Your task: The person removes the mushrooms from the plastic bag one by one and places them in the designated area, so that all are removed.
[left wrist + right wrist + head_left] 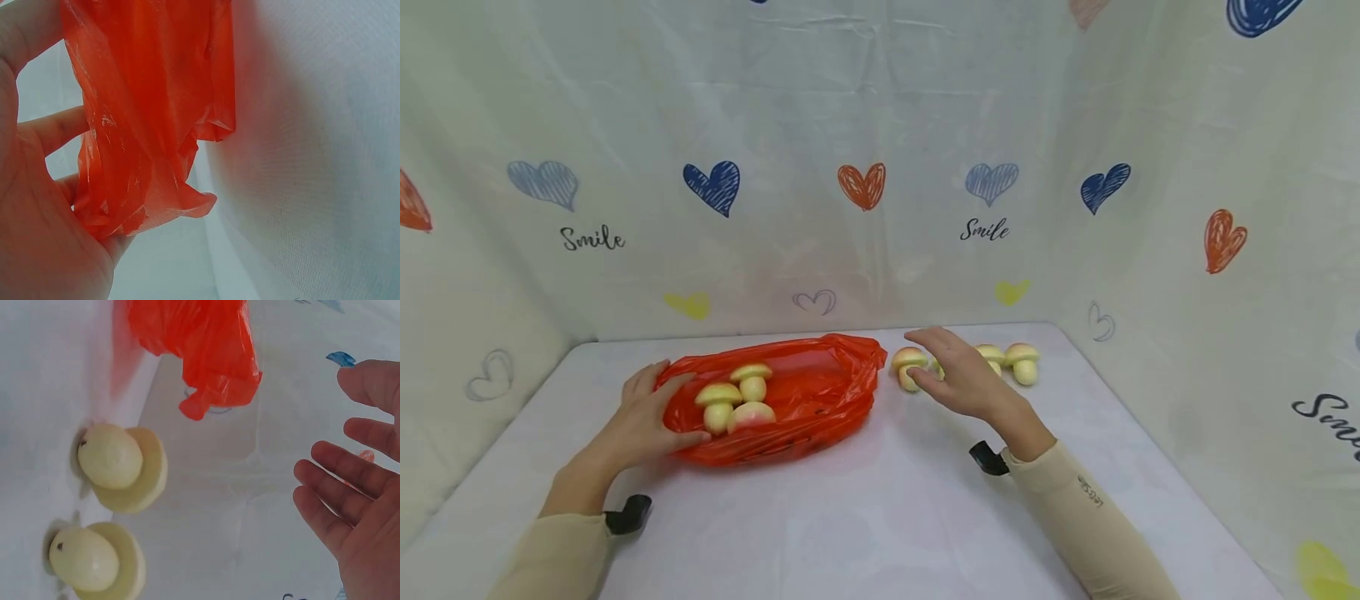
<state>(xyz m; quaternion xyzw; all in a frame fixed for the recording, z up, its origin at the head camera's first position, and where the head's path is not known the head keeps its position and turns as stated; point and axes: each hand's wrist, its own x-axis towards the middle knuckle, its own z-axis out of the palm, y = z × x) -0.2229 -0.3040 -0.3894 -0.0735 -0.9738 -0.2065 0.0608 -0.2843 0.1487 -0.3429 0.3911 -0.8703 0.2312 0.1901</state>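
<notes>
White table [865, 533] with a red plastic bag [823, 421] and, beside it, several mushrooms [1022, 353].

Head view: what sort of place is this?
Probably a staged tabletop booth: heart-printed sheeting stands behind and beside a pale-covered table with a red bag and mushroom-shaped pieces.

I count one red bag [820, 433] and seven mushrooms [752, 383] from where I stand: three inside the bag, and four more on the one tabletop [850, 533], one of those four largely hidden behind a hand. There are two hands, one left [651, 417] and one right [962, 379], with two sleeves [1090, 525] and two black wrist cameras [628, 515]. On the curtain [910, 108] I make out three outlined hearts [1101, 322] and three "Smile" words [593, 239], one cut off.
</notes>
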